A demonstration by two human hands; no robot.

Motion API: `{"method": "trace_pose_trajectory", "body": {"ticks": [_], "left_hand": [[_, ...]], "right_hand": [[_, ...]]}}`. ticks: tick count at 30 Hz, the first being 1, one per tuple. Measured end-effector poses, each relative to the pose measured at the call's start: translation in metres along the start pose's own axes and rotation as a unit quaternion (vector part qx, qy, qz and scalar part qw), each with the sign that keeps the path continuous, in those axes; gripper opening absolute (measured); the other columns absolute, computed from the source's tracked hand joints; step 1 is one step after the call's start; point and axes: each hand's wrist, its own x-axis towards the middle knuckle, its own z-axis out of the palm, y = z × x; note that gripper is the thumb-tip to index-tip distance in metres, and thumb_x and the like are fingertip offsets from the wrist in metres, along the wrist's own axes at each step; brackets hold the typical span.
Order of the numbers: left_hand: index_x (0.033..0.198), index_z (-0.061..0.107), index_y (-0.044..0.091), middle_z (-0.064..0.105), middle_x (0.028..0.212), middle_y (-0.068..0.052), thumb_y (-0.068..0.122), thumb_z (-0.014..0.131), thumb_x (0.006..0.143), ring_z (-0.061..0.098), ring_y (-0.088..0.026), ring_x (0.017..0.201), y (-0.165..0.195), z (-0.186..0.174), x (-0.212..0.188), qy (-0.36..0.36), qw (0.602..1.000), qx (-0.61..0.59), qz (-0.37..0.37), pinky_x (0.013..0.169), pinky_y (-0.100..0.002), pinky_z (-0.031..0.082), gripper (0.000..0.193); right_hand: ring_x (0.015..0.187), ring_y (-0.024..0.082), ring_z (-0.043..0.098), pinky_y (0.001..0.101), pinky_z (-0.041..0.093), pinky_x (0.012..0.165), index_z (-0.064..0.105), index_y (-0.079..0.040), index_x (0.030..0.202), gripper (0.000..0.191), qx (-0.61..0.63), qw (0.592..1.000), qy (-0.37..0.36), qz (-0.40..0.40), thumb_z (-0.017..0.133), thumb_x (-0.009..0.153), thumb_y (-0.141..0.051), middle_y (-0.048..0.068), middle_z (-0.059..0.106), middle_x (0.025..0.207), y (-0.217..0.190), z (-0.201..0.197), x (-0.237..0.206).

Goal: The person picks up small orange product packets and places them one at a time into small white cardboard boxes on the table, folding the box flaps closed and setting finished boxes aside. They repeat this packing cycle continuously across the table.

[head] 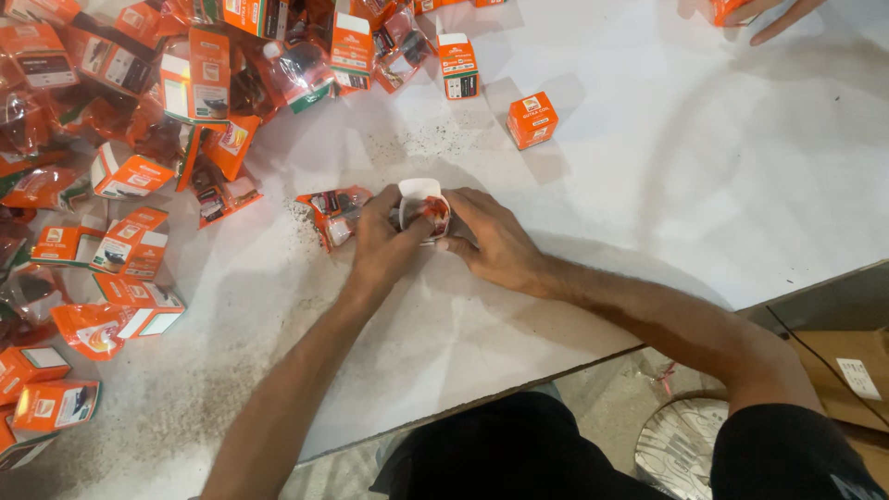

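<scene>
**Both hands closed on a small open carton**

The left hand (pixel 384 243) and right hand (pixel 489 243) together pinch a small white carton (pixel 421 196) with a wrapped part (pixel 431 215) inside. A loose plastic packet (pixel 331 211) lies just beside the left hand; too hard pushing could crush the carton flap.

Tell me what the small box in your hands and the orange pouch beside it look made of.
Small box: thin printed cardboard, matte white inside, flap folded open. Orange pouch: glossy, crinkled plastic film, partly clear. Both hands, left hand and right hand, grip the box.
</scene>
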Motion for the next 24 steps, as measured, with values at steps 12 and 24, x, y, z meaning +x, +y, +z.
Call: {"method": "trace_pose_trajectory", "body": {"ticks": [12, 24], "left_hand": [[0.113, 0.067, 0.0, 0.065, 0.085, -0.005, 0.011, 0.059, 0.087, 0.064, -0.013, 0.072, 0.009, -0.026, -0.004, -0.134, 0.937, -0.296, -0.129, 0.07, -0.035, 0.062, 0.03], [0.124, 0.068, 0.001, 0.069, 0.13, -0.018, -0.007, 0.066, 0.084, 0.069, -0.036, 0.121, 0.015, -0.013, -0.02, -0.029, 0.941, 0.157, 0.298, 0.103, -0.043, 0.056, 0.041]], "right_hand": [[0.123, 0.04, 0.058, 0.0485, 0.05, 0.102, 0.054, -0.006, 0.144, 0.059, -0.119, 0.986, 0.016, -0.118, 0.075, 0.088, -0.004, 0.021, 0.055, 0.144, 0.003, 0.008, -0.006], [0.12, 0.043, 0.063, 0.047, 0.055, 0.094, 0.045, -0.006, 0.124, 0.045, -0.005, 1.0, -0.02, 0.01, 0.075, 0.091, -0.006, 0.02, 0.059, 0.142, 0.003, 0.002, -0.006]]}}
